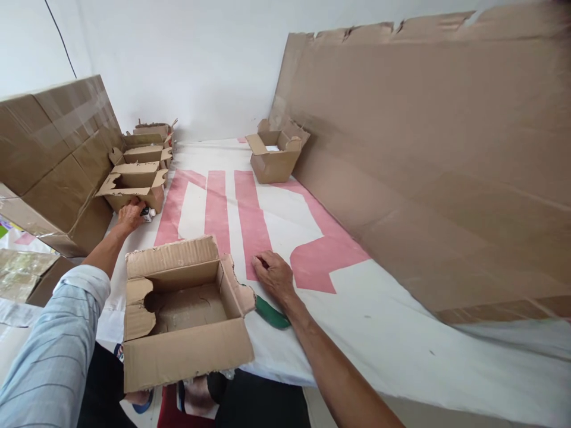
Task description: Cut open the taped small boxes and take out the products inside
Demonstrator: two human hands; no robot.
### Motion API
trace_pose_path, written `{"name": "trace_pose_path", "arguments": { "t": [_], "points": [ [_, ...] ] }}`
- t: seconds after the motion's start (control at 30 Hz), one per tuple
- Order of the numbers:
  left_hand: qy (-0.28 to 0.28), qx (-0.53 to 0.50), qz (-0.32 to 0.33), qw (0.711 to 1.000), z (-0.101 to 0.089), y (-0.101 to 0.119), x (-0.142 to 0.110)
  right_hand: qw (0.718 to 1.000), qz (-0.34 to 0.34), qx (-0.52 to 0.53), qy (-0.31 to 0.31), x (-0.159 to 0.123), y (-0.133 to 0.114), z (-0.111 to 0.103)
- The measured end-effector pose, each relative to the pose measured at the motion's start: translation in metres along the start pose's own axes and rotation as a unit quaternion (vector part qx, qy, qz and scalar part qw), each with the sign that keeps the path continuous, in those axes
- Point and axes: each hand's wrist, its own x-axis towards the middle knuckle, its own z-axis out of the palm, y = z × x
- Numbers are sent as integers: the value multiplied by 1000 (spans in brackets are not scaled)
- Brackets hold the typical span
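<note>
My left hand [130,216] reaches to the far left, fingers closed on a small black-and-white box [147,214] just in front of an open cardboard box [141,191]. The fingers partly cover the small box. My right hand [274,274] rests on the cloth-covered table with its fingers curled, and no object shows in it. Beside its wrist lies a dark green object [271,313], partly hidden by the forearm and by a larger open carton [190,351]. That carton sits at the table's front edge, flaps spread, its visible inside bare.
More open cartons [145,156] line up behind on the left, against a tall taped cardboard box [57,160]. Another open carton [274,166] stands at the back, whitish contents inside. A big cardboard sheet [423,160] leans along the right. Pink patches mark the white cloth [370,333].
</note>
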Motion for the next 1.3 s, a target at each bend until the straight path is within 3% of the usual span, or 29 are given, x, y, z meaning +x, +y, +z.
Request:
{"name": "trace_pose_path", "arguments": {
  "t": [0.27, 0.47, 0.6, 0.7, 0.8, 0.87, 0.93, 1.0, 1.07, 1.13, 1.2, 1.3],
  "points": [
    [18, -37, -23, 999, 4, 4, 9, 1000, -2, 0, 2, 1, -2, 0],
    [27, -63, -58, 996, -1, 19, 6, 1000, 1, -3, 3, 2, 0, 2],
    [27, -98, -68, 992, -16, 23, -10, 1000, -5, 3, 6, 4, -3, 3],
    [64, -131, -75, 986, -41, 20, -24, 1000, 0, 7, 4, 6, -5, 3],
    [128, -235, -43, 963, -84, 25, -56, 1000, 2, 17, 1, 7, -7, 3],
    [152, -303, 50, 939, -118, 39, -97, 1000, 3, 21, 2, 7, -7, 3],
    [124, -338, 148, 921, -148, 62, -152, 1000, 5, 22, 2, 6, -8, 2],
    [19, -327, 235, 915, -166, 88, -210, 1000, 7, 21, -2, 6, -9, 0],
    [-63, -265, 288, 918, -167, 113, -259, 1000, 11, 21, -6, 6, -10, -1],
    [-101, -183, 313, 927, -156, 130, -290, 1000, 14, 19, -7, 5, -12, -2],
    [-139, -107, 307, 935, -139, 136, -300, 1000, 15, 20, -8, 5, -14, -3],
    [-164, -17, 251, 954, -122, 126, -284, 999, 19, 26, -14, 5, -16, -4]
  ]
}}
